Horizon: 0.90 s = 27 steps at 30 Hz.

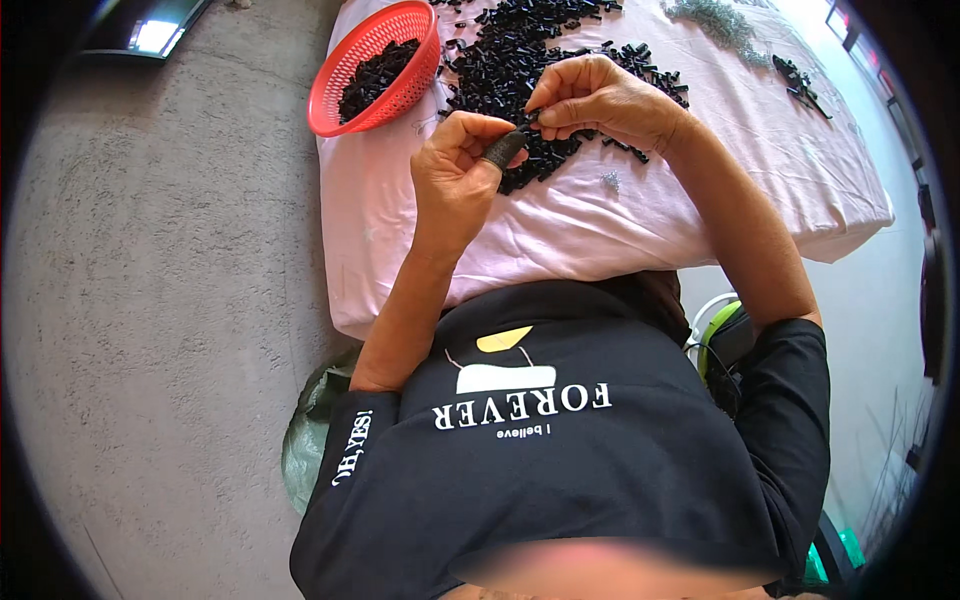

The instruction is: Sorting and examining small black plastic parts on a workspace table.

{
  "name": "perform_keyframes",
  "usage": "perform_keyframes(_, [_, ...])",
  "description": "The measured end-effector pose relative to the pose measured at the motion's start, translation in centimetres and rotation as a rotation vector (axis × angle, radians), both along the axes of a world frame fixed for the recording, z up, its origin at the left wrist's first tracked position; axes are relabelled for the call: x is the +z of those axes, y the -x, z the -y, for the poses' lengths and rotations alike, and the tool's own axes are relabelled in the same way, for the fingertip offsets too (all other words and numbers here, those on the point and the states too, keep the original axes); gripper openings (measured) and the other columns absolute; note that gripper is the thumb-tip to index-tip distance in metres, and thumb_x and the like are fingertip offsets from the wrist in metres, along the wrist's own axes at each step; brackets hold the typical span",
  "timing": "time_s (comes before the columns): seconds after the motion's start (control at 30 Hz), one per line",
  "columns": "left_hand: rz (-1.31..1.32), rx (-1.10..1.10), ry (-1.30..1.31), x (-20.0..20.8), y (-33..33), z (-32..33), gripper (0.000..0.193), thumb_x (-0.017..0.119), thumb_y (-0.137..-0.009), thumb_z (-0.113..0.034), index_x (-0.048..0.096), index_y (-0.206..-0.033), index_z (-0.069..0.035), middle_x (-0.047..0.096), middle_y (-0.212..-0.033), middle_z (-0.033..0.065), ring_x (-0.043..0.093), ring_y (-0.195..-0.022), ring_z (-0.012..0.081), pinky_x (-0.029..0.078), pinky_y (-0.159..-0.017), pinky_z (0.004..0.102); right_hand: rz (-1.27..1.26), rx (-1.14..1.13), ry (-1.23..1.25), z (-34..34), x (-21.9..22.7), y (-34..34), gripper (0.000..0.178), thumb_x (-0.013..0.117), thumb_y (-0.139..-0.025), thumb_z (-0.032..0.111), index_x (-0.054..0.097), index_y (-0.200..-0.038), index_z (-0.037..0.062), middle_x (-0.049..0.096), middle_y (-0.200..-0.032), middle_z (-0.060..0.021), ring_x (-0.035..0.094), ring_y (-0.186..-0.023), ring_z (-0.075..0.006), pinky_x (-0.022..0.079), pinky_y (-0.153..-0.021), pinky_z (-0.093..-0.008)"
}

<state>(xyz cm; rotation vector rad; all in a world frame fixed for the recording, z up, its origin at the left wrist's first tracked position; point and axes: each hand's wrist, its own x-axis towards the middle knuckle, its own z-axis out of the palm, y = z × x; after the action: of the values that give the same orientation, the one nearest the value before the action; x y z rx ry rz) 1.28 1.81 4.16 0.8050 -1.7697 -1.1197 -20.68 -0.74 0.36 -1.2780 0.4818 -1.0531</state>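
My left hand (450, 175) is closed in a pinch, with a black finger cover (504, 150) on its thumb. Facing it, my right hand (610, 105) pinches too, thumb against forefinger. Between the two sets of fingertips is a small black piece (531, 122), mostly hidden by the fingers. Both hands are just above the near part of a wide pile of short black tubular pieces (520, 45). A little cluster of clear bits (611, 182) lies on the cloth below my right hand.
A red perforated plastic basket (421, 85), partly filled with black pieces, sits at the table's left edge. The table wears a pale pink cloth (590, 235). Farther right lie a heap of clear bits (722, 28) and a few black pieces (797, 82). Grey floor (190, 260) extends left.
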Motion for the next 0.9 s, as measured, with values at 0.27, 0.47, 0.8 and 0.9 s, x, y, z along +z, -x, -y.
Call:
perform_keyframes(0.27, [-0.048, -0.030, -0.037, -0.5, -0.4, 0.5, 0.022, 0.049, -0.082, 0.016, 0.062, -0.095, 0.004, 0.067, -0.086, 0.0078, 0.066, -0.078, 0.0122, 0.055, -0.075, 0.0249, -0.022, -0.007, -0.003, -0.2, 0.1, -0.2, 0.018, 0.070, -0.086, 0.007, 0.067, -0.102, -0.0002, 0.070, -0.090, -0.0073, 0.069, -0.080, -0.0119, 0.057, -0.078, -0.0232])
perform_keyframes(0.47, [-0.057, -0.039, -0.030, -0.7, -0.3, 0.1, 0.020, 0.050, -0.084, 0.015, 0.062, -0.095, 0.004, 0.067, -0.086, 0.0082, 0.066, -0.078, 0.0121, 0.055, -0.075, 0.0248, -0.046, -0.021, -0.003, -0.4, 0.3, -0.5, 0.013, 0.069, -0.086, 0.004, 0.066, -0.098, -0.0009, 0.068, -0.085, -0.0057, 0.066, -0.074, -0.0094, 0.055, -0.071, -0.0213])
perform_keyframes(0.8, [-0.104, -0.023, -0.107, -1.0, -0.4, 0.2, 0.014, 0.053, -0.085, 0.012, 0.061, -0.093, 0.002, 0.067, -0.083, 0.0086, 0.065, -0.073, 0.0115, 0.054, -0.071, 0.0236, -0.034, -0.047, 0.026, -0.5, 0.3, -0.8, 0.012, 0.068, -0.087, 0.004, 0.067, -0.098, -0.0006, 0.068, -0.084, -0.0039, 0.065, -0.074, -0.0080, 0.055, -0.072, -0.0206])
perform_keyframes(0.9, [-0.135, 0.019, -0.080, -0.8, 0.1, -0.2, 0.015, 0.052, -0.085, 0.012, 0.061, -0.092, 0.002, 0.066, -0.082, 0.0086, 0.065, -0.072, 0.0111, 0.054, -0.070, 0.0235, -0.052, -0.095, 0.088, -0.5, 0.4, -1.1, 0.012, 0.068, -0.087, 0.004, 0.067, -0.098, -0.0003, 0.067, -0.083, -0.0029, 0.065, -0.074, -0.0075, 0.055, -0.072, -0.0207])
